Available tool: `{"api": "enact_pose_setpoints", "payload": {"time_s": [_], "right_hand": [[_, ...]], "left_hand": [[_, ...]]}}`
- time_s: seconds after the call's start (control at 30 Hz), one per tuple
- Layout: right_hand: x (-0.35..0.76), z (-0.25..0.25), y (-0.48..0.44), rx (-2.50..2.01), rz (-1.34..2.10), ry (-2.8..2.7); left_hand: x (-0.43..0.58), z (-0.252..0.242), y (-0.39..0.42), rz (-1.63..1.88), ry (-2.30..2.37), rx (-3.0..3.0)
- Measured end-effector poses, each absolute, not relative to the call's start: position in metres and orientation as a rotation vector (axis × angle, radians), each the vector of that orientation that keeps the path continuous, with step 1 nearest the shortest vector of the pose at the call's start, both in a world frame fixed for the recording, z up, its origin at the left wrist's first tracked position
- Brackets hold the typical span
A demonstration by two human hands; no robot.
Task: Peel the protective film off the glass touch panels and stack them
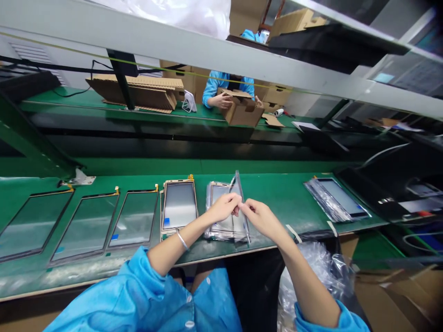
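Over the middle of the green bench, my left hand [224, 207] and my right hand [262, 217] meet with fingertips pinched. Between and below them a clear plastic sleeve [242, 228] stands tilted, its narrow edge rising behind the fingers. My fingers hide whether a panel is inside it. Beneath lies a stack of framed screen panels [218, 190], partly covered by my left hand and the plastic. Just left of that is another stack of framed screens [180, 205] with an orange ribbon tab and a blue sticker.
Farther left, several glass touch panels [133, 216] lie in a row on the bench [284, 189]. More wrapped panels [337, 198] lie at right. Crumpled clear plastic [318, 267] hangs below the front edge. Across the bench, a co-worker's hands [223, 100] hold a cardboard box [244, 113].
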State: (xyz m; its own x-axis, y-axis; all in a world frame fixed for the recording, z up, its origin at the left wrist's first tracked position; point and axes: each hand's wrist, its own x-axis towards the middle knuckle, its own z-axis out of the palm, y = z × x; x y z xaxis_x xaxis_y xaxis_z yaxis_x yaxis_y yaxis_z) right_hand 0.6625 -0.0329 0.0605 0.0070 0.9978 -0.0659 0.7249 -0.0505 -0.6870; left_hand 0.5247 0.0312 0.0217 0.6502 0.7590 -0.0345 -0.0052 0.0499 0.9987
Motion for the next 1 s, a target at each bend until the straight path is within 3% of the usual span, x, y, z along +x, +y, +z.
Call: {"api": "enact_pose_setpoints", "payload": {"time_s": [0.2, 0.43, 0.67, 0.9, 1.0], "right_hand": [[0.664, 0.054, -0.028, -1.625, 0.864, -1.644], [0.694, 0.038, -0.036, -1.742, 0.754, -1.454], [0.709, 0.016, -0.049, -1.667, 1.177, -1.029], [0.681, -0.025, -0.038, -1.586, 1.132, -1.024], [0.658, -0.024, -0.035, -1.622, 0.874, -1.079]], "left_hand": [[0.529, 0.023, 0.03, 0.68, 0.715, 1.442], [0.503, 0.025, 0.033, 0.747, 0.855, 1.383], [0.45, 0.008, 0.026, 0.867, 1.075, 1.154], [0.382, 0.022, 0.01, 1.153, 1.168, 0.874], [0.362, 0.034, 0.001, 1.206, 1.2, 0.806]]}}
